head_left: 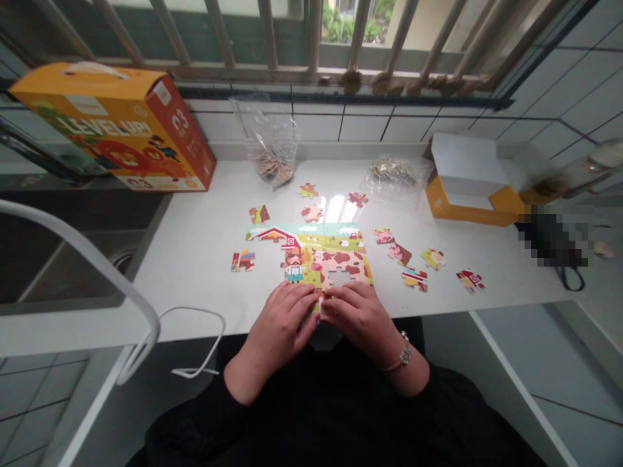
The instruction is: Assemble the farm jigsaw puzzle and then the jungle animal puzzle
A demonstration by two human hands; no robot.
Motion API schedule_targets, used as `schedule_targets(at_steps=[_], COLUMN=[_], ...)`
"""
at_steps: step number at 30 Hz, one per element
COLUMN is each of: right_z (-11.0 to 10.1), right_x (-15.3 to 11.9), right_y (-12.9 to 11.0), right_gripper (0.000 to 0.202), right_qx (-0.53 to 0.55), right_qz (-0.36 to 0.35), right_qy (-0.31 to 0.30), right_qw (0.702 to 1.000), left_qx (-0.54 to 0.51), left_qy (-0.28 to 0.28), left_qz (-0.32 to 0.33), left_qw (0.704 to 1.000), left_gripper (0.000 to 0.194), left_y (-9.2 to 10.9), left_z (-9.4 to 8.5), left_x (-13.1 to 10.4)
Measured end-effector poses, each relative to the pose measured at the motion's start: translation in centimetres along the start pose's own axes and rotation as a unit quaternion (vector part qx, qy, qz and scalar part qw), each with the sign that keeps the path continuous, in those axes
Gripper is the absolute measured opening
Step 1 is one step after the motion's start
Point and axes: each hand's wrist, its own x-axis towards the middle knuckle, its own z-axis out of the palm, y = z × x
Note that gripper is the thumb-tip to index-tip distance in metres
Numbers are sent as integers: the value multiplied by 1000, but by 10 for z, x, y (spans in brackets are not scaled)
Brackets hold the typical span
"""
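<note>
A partly joined farm jigsaw puzzle (335,243) lies flat on the white counter in front of me, showing a barn, a farmer and a spotted cow. Gaps show in the barn and below the cow's body. My left hand (287,318) is closed at the puzzle's near edge, fingertips and thumb on a puzzle piece there. Close beside it, my right hand (357,318) is also closed, fingers curled down over the same near edge. Both hands hide most of the bottom row. Loose puzzle pieces (399,253) lie to the right, with several more behind and left.
An orange box (117,130) stands at the back left beside the sink (73,259). Plastic bags of pieces (272,162) lie near the wall, and an open orange carton (472,194) is at the back right. A white cable (150,324) curves along the left.
</note>
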Motion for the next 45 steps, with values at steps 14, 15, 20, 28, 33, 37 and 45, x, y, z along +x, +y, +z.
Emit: schedule_targets(at_steps=[14, 15, 20, 28, 33, 37, 45], right_z=[0, -1, -9, -21, -21, -29, -92], right_x=[-2, -2, -15, -35, -31, -27, -41], right_y=[3, 3, 4, 6, 2, 8, 87], right_gripper=[15, 15, 7, 30, 27, 22, 21], right_qx=[-6, -5, -14, -19, -43, -60, -181], right_qz=[-15, -16, -21, 0, 18, 57, 234], right_qy=[3, 5, 27, 47, 8, 31, 68], right_qw=[1000, 1000, 999, 999, 999, 996, 953], left_qx=[20, 23, 41, 72, 112, 138, 157], left_qy=[-11, -16, -30, -47, -40, -25, 6], left_qz=[9, 13, 34, 49, 78, 105, 124], left_qw=[1000, 1000, 998, 995, 990, 984, 980], left_gripper=[36, 36, 27, 26, 49, 49, 39], left_y=[1, 1, 2, 3, -2, -3, -2], left_z=[-2, -3, -7, -7, 1, 6, 11], left_x=[1, 1, 4, 5, 3, 4, 6])
